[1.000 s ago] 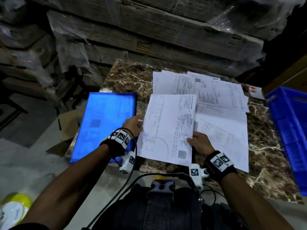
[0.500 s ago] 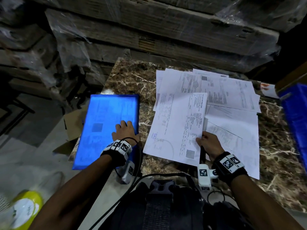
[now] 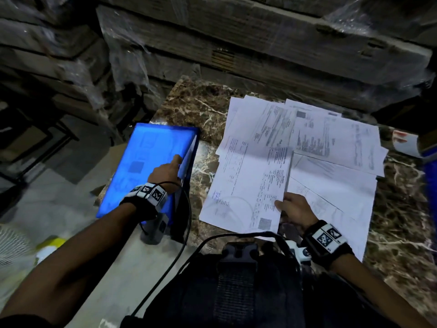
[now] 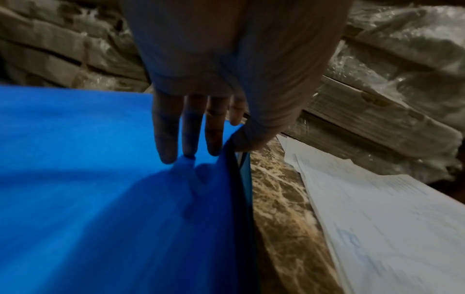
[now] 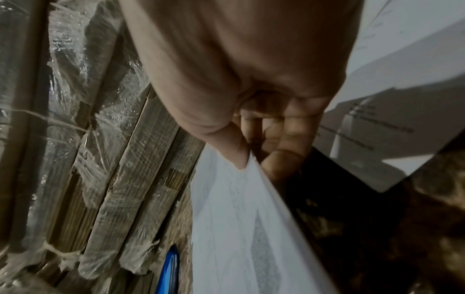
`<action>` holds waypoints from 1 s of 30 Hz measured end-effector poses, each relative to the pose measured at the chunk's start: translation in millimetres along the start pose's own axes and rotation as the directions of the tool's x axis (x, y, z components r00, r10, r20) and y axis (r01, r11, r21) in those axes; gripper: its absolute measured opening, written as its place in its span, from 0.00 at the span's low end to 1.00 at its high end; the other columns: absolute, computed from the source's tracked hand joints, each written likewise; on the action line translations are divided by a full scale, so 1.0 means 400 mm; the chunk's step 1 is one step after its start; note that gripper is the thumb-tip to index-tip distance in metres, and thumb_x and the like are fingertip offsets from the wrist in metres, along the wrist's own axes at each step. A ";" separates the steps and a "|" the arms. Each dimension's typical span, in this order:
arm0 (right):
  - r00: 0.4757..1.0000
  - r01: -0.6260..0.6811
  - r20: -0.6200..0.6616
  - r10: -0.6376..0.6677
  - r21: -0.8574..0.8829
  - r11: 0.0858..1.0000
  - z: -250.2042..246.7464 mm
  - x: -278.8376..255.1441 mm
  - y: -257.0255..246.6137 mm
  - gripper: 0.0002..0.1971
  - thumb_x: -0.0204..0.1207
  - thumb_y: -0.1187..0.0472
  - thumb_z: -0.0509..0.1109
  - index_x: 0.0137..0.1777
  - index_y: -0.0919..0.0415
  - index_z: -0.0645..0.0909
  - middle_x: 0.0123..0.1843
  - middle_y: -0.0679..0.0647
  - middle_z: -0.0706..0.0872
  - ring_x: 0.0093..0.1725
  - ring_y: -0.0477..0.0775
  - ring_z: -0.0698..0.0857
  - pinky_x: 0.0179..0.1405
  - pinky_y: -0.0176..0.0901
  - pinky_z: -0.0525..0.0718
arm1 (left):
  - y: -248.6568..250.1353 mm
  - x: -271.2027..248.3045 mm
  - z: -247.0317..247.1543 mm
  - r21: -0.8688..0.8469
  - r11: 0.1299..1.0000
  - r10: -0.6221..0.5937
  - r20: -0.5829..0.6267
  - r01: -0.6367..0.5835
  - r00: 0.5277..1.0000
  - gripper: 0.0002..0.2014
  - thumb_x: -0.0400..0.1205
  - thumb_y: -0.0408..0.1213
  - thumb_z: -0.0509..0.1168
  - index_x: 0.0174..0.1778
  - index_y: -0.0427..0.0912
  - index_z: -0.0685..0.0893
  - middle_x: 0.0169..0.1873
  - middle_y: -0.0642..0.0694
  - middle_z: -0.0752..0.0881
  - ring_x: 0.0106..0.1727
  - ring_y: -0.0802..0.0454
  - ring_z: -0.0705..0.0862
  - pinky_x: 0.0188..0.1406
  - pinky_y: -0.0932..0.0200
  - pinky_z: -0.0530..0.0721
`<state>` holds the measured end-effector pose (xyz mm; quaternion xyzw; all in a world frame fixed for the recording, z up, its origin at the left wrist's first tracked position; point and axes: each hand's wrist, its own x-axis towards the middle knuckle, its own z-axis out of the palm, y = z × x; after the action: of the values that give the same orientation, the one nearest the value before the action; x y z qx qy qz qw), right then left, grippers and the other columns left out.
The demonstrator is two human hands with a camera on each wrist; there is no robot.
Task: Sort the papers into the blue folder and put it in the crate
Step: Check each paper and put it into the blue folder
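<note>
Change from half a second earlier: left hand (image 3: 165, 172), which lay flat on the blue folder (image 3: 142, 166), now grips the folder's right edge, fingers (image 4: 166, 129) straight on the cover and thumb hooked under it, so that the cover stands lifted off the layer beneath. Right hand (image 3: 295, 209) remains where it was, pinching the near right corner of the top sheet (image 3: 246, 185) between thumb and fingers (image 5: 289, 143); that corner is raised clear of the marble table (image 3: 203, 107). Count: one folder, at the table's left edge and just left of the papers, apart from them; two hands, each with a marked wristband; loose papers (image 3: 331, 147) in one overlapping spread at centre and right, with about five sheets distinguishable and the exact number uncertain. Only a blue sliver of the crate (image 3: 430, 176) shows at the far right frame edge, well apart from the folder. Surroundings: plastic-wrapped cardboard boxes (image 3: 260, 43) stacked along the far side of the table; a small white object with red marks (image 3: 405, 143) at the far right; a black cable (image 3: 184, 223) looping from the left wrist across the folder's near corner; a pale fan grille (image 3: 11, 247) and a yellow-and-white item (image 3: 49, 247) on the floor, near left.
</note>
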<state>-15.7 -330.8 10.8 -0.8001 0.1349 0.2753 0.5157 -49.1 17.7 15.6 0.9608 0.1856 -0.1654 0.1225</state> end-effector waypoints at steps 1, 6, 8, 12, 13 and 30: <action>1.000 0.006 0.020 -0.006 0.006 1.000 -0.006 0.000 0.002 0.08 0.78 0.74 0.66 0.43 0.65 0.85 0.37 0.63 0.88 0.32 0.62 0.82 0.26 0.41 0.79 | 0.003 -0.005 -0.007 0.032 0.999 0.023 0.006 -0.024 1.000 0.22 0.75 0.34 0.64 0.64 0.45 0.70 0.51 0.33 0.84 0.51 0.31 0.83 0.46 0.45 0.80; 0.997 0.056 0.051 -0.060 0.080 0.995 -0.040 -0.007 -0.021 0.09 0.78 0.74 0.65 0.53 0.71 0.85 0.43 0.66 0.89 0.35 0.65 0.85 0.29 0.46 0.82 | 0.028 -0.035 -0.051 0.222 0.971 0.096 -0.029 -0.087 0.995 0.11 0.76 0.29 0.61 0.54 0.35 0.80 0.53 0.33 0.79 0.53 0.30 0.81 0.45 0.44 0.78; 0.991 0.084 0.092 -0.095 0.114 0.990 -0.048 -0.018 -0.041 0.09 0.78 0.74 0.64 0.54 0.71 0.85 0.42 0.65 0.89 0.33 0.61 0.83 0.23 0.40 0.78 | 0.042 -0.053 -0.072 0.297 0.950 0.123 -0.064 -0.099 0.990 0.10 0.77 0.28 0.60 0.52 0.32 0.81 0.53 0.32 0.79 0.53 0.28 0.82 0.40 0.45 0.75; 0.970 0.101 0.209 -0.125 0.125 0.987 -0.037 -0.044 -0.083 0.10 0.79 0.75 0.63 0.56 0.71 0.84 0.46 0.66 0.89 0.29 0.55 0.83 0.19 0.37 0.76 | 0.039 -0.078 -0.097 0.326 0.941 0.136 -0.117 -0.091 0.984 0.08 0.76 0.26 0.60 0.50 0.31 0.79 0.53 0.32 0.78 0.48 0.27 0.82 0.33 0.46 0.68; 0.962 0.096 0.243 -0.125 0.127 0.987 -0.030 -0.050 -0.092 0.10 0.79 0.75 0.63 0.56 0.71 0.83 0.45 0.65 0.89 0.27 0.52 0.84 0.18 0.36 0.76 | 0.035 -0.083 -0.098 0.324 0.942 0.133 -0.120 -0.088 0.984 0.08 0.76 0.26 0.60 0.50 0.31 0.78 0.53 0.32 0.77 0.47 0.27 0.82 0.32 0.45 0.68; 0.908 -0.036 0.418 -0.009 0.099 0.995 0.137 -0.007 -0.194 0.11 0.79 0.76 0.64 0.59 0.72 0.82 0.52 0.61 0.89 0.46 0.57 0.89 0.39 0.47 0.90 | 0.001 -0.161 -0.057 0.128 0.992 0.022 -0.205 0.005 0.979 0.14 0.75 0.25 0.61 0.57 0.33 0.78 0.60 0.34 0.73 0.49 0.31 0.79 0.36 0.41 0.77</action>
<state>4.2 -248.4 53.3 -0.6937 0.0409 0.4363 0.5716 -99.0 3.8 60.0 0.9794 0.1821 -0.0762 0.0414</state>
